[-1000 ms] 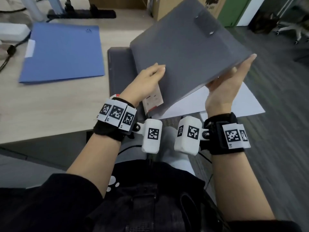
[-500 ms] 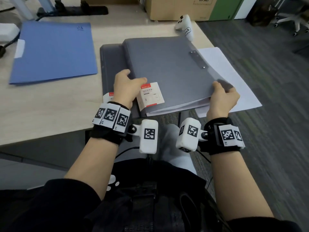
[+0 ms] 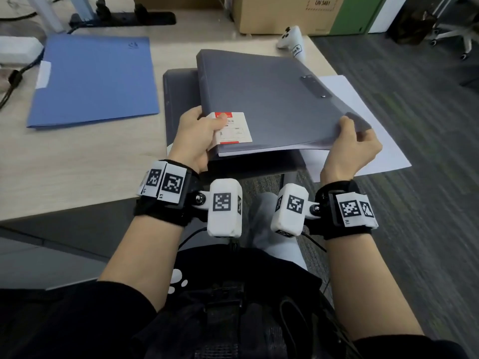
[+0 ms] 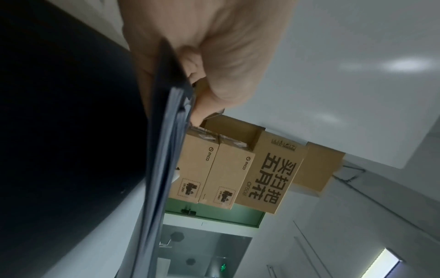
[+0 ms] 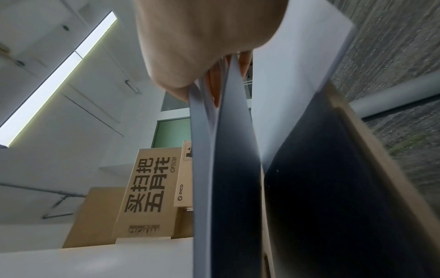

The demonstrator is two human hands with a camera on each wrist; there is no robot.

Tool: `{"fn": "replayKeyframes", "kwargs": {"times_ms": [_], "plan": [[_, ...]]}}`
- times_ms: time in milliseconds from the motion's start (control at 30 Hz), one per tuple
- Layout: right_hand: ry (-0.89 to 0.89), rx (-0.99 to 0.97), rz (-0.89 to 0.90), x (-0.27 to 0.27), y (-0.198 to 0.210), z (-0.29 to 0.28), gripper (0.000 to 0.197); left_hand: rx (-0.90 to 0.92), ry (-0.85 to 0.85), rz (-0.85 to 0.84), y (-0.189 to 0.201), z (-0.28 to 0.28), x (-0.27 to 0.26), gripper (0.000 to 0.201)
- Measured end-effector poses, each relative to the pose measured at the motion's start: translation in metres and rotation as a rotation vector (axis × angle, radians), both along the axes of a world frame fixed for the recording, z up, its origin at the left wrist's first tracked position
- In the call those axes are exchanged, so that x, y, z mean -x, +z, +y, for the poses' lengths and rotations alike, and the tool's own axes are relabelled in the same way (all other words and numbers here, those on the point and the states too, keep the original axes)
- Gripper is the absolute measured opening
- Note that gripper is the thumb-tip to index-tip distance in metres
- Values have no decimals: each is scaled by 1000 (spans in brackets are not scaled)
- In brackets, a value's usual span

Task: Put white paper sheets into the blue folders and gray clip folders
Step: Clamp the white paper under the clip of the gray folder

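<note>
I hold a closed gray clip folder (image 3: 272,99) just above a second gray folder (image 3: 178,99) on the desk. My left hand (image 3: 199,133) grips its near left corner, thumb on the red-and-white label (image 3: 233,128). My right hand (image 3: 350,143) pinches its near right corner. White sheet edges show between the covers (image 3: 272,149). In the left wrist view my left hand (image 4: 202,75) clamps the folder edge (image 4: 164,169). The right wrist view shows my right hand (image 5: 202,56) around the folder edge (image 5: 214,150). A blue folder (image 3: 93,79) lies shut at the left. Loose white paper (image 3: 383,141) lies under the folders at the right.
A white controller (image 3: 291,40) stands at the desk's far right corner. Cardboard boxes (image 3: 285,11) sit behind the desk. Cables and a white block (image 3: 18,50) lie at the far left. The desk edge (image 3: 77,203) runs just before my wrists; carpet floor lies right.
The raised folder cover came down and the folder closed. Both hands shifted to grip its near corners, and the folder now sits slightly lifted and turned over the lower one.
</note>
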State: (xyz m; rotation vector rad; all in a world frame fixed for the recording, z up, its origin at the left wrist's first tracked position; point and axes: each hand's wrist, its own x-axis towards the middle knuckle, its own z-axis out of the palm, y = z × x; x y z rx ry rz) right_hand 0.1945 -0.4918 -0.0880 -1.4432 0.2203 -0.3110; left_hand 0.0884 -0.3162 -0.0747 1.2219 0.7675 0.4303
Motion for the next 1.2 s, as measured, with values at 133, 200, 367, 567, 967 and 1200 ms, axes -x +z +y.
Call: {"fn": "replayKeyframes", "kwargs": {"times_ms": [133, 200, 367, 567, 967, 1200], "plan": [[26, -16, -34, -2, 4, 4, 16, -37, 21, -62, 4, 15, 15, 30], [113, 30, 0, -4, 4, 9, 18, -63, 41, -89, 4, 25, 25, 33], [546, 222, 209, -2, -1, 33, 14, -162, 41, -95, 2, 49, 52, 38], [731, 209, 135, 14, -8, 67, 13, -242, 175, -85, -4, 68, 75, 13], [859, 72, 29, 35, -4, 163, 27, -398, 346, 111, -17, 141, 109, 33], [915, 172, 24, 40, -8, 227, 23, -469, 348, 196, -13, 195, 116, 29]]}}
